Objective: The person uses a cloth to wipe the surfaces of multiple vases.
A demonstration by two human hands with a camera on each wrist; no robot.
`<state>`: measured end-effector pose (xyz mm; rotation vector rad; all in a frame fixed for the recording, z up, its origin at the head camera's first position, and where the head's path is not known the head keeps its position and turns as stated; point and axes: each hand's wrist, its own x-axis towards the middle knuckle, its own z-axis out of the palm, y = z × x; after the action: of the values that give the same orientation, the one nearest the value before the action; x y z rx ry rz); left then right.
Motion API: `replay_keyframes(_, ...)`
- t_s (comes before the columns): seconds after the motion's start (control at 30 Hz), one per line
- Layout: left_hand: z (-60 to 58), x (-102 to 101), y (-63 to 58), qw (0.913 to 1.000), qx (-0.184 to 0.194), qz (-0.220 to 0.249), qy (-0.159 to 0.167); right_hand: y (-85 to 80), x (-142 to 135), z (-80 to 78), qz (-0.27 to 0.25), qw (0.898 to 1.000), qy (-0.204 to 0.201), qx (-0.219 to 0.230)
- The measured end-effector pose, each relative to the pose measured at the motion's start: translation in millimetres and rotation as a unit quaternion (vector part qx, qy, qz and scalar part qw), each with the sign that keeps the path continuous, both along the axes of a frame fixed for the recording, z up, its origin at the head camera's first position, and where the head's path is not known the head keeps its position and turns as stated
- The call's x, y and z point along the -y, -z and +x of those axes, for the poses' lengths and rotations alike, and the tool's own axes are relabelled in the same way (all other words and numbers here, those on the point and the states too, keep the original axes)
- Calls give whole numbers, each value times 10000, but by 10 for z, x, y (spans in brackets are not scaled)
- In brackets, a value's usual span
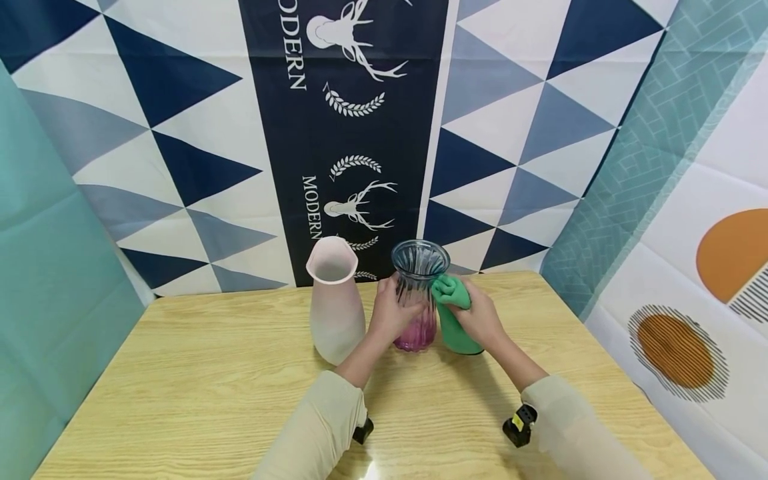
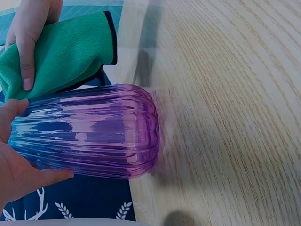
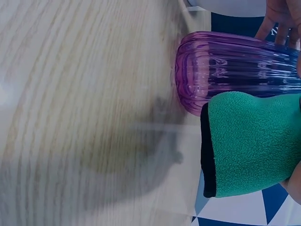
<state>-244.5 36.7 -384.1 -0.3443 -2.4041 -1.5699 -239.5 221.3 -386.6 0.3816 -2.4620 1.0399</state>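
Note:
A ribbed glass vase (image 1: 418,331), blue at its flared rim and pink-purple at its base, stands upright near the table's back edge. My left hand (image 1: 391,310) grips it around the middle from the left; thumb and fingers show on either side of the glass in the left wrist view. In my right hand (image 1: 480,315) is a bunched green cloth (image 1: 454,325) with a dark edge, held against the vase's right side near the neck. The right wrist view shows the cloth (image 3: 254,146) hanging beside the vase (image 3: 225,70), partly covering it.
A pale pink-and-white vase (image 1: 337,313) stands just left of my left hand. The wood-grain table (image 1: 198,393) meets a patterned backdrop (image 1: 198,153) behind the vases. Fabric hangs along both sides, with teal cloth (image 1: 54,300) on the left.

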Motion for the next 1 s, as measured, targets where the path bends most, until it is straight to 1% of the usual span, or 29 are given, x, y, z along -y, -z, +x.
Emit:
replay_keyframes(0.13,-3,0,-7,10000,93,20,26,33,-12,16,154,9998,-42,154)
replay_keyframes(0.37,13,4,-16,9999,138,51,74,131,-39,42,272,9988,-113,392)
replay_keyframes(0.7,4,-1,14,9999,-22,77,70,235,-95,86,668,9949,-262,704)
replay_keyframes(0.93,-4,-16,4,10000,23,76,7,289,-122,105,883,9915,-331,892)
replay_keyframes(1.0,2,-19,6,10000,-37,57,-32,304,-127,101,928,9909,-340,918)
